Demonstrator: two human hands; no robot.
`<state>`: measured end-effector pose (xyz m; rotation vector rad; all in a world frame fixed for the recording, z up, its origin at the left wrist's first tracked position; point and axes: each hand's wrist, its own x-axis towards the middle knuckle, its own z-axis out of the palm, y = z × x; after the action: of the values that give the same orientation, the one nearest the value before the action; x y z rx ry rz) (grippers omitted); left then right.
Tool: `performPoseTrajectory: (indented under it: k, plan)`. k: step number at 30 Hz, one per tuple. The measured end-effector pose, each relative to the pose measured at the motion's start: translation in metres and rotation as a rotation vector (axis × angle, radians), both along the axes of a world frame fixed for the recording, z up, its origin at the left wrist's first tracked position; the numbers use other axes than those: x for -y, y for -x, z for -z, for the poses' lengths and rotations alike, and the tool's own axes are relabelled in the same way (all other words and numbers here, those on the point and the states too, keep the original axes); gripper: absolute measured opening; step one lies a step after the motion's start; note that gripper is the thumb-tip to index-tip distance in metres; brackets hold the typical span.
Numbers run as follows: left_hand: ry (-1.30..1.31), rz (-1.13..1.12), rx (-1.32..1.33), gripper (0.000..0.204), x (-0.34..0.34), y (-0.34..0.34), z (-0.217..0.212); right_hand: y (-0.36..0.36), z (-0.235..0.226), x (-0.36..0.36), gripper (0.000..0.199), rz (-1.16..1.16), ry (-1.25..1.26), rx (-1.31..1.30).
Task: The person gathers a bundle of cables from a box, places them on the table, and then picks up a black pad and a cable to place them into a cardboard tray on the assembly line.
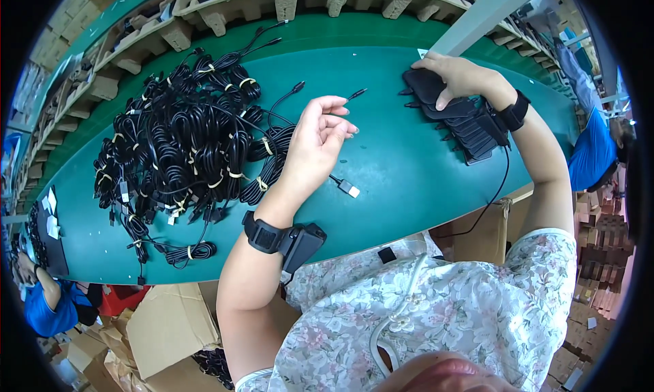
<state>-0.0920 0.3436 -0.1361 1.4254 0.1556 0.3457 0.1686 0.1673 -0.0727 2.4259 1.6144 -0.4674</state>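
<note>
My left hand (317, 141) is over the green table beside a big heap of coiled black cables (184, 133) tied with pale bands. Its fingers are half curled and apart, and nothing shows in the palm. A black cable plug (358, 93) sticks out past its fingertips, and a USB plug (349, 188) lies below the hand; the cable between is partly hidden. My right hand (458, 77) is at the right, with thumb and fingers closed round a flat black power adapter (426, 86). A row of similar adapters (470, 134) leans together below that hand, their short prongs pointing left.
Cardboard trays (238, 0) line the far side of the green table (381, 153). A grey post (487, 17) rises behind my right hand. Open cardboard boxes (170, 320) stand by the near edge. People in blue work at left and right. Each wrist wears a strapped black device.
</note>
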Motion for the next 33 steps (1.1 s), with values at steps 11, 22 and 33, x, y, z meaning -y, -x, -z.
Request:
performPoseTrajectory:
  k: [11, 22, 33]
  plan:
    - [-0.089, -0.062, 0.039, 0.032, 0.009, 0.003, -0.006, 0.004, -0.027, -0.016, 0.026, -0.267, -0.526, 0.226]
    - [0.089, 0.054, 0.002, 0.034, 0.003, 0.006, -0.014, 0.102, -0.033, -0.071, 0.011, -0.084, -0.893, -0.368]
    - [-0.095, -0.049, 0.124, 0.043, 0.007, 0.007, -0.006, -0.059, -0.092, -0.133, 0.015, 0.229, -1.386, 0.727]
